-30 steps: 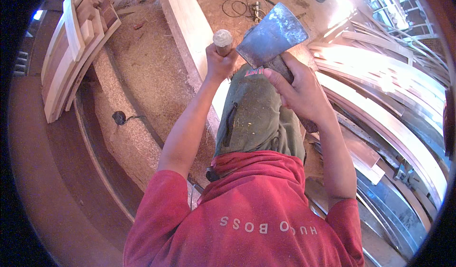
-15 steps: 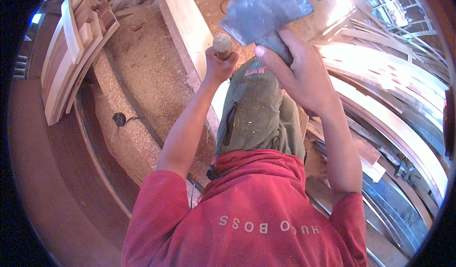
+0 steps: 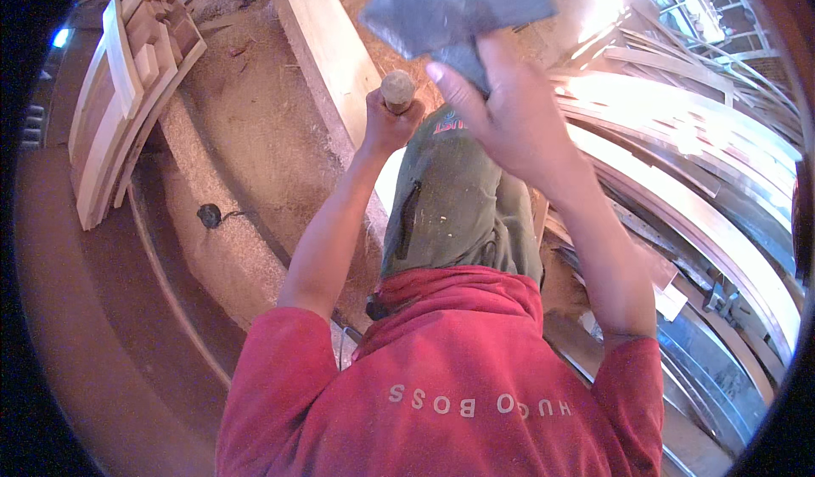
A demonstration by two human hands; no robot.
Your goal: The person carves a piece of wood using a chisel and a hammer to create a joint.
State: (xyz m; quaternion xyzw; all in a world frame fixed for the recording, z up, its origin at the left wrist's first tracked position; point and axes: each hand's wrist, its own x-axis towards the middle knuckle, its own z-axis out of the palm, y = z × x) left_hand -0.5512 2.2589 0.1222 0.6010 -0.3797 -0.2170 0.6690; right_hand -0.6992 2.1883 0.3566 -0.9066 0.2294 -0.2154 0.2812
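My left hand (image 3: 390, 124) is closed round the wooden handle of a chisel (image 3: 397, 89), its round butt end facing up. The blade is hidden below the fist, by the long pale timber (image 3: 327, 31). A broad grey mallet (image 3: 458, 10), slightly blurred, is gripped by its short handle in my right hand (image 3: 518, 120), with the thumb along the handle. Its head hangs above and to the right of the chisel's butt, apart from it in the picture. My trousered leg (image 3: 441, 197) lies just below both hands, beside the timber.
Curved wooden pieces (image 3: 136, 95) are stacked at the far left. Long curved boards (image 3: 679, 171) are piled along the right side. Sawdust covers the ground (image 3: 255, 112) left of the timber. A small dark object with a cord (image 3: 210, 216) lies on the left.
The mallet and my right hand have shifted left and slightly upward in the picture. My left hand keeps the chisel in nearly the same place.
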